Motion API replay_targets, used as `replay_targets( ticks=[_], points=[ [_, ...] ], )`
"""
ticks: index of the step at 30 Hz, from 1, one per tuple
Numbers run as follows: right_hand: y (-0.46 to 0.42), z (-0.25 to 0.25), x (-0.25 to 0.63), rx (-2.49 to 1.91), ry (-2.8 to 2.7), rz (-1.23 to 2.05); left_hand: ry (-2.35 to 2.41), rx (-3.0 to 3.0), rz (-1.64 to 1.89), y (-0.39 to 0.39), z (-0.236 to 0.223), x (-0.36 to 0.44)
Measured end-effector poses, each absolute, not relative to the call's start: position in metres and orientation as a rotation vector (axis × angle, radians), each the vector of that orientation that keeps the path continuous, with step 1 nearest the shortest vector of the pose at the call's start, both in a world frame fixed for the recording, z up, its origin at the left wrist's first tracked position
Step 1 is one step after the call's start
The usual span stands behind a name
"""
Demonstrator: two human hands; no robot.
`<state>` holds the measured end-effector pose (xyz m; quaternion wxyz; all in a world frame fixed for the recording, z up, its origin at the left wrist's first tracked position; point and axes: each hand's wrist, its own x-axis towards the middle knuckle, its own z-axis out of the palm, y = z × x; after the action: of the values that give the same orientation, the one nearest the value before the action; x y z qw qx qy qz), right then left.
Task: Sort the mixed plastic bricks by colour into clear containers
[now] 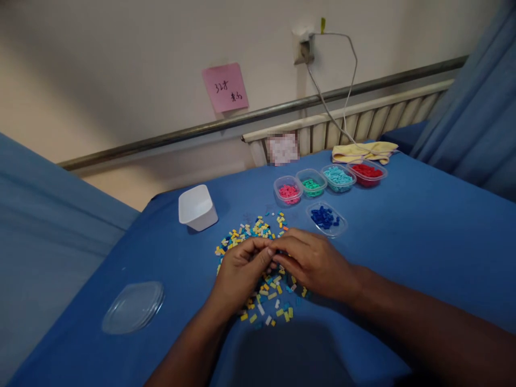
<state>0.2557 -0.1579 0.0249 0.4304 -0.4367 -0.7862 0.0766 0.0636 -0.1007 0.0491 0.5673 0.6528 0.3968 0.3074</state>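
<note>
So, five clear containers (328,233) are holding single colours, mixed bits (290,312) are lying loose, and both hands (237,271) (322,263) are meeting at the fingertips, grip hidden.

My left hand (244,269) and right hand (316,263) meet at the fingertips above the loose bricks (270,293), mostly yellow, white and blue; whether I grip a brick is hidden. Beyond my right hand lies a dish of dark blue bricks (323,217). Behind it, four tubs hold pink (289,194), green (312,187), light blue (338,177) and red bricks (367,172). A white box (197,207) and clear lids (134,307) lie to my left on the blue sheet (423,236).
</note>
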Motion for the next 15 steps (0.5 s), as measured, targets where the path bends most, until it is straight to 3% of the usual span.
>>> replay_targets(
  ticks=[11, 15],
  points=[
    [-0.154, 0.024, 0.26, -1.152, -1.9, 0.303, 0.891, 1.627, 0.716, -0.098, 0.035, 0.061],
    [-0.148, 0.033, 0.287, -1.203, -1.871, 0.172, 1.019, 1.639, 0.786, -0.093, 0.043, 0.053]
  ],
)
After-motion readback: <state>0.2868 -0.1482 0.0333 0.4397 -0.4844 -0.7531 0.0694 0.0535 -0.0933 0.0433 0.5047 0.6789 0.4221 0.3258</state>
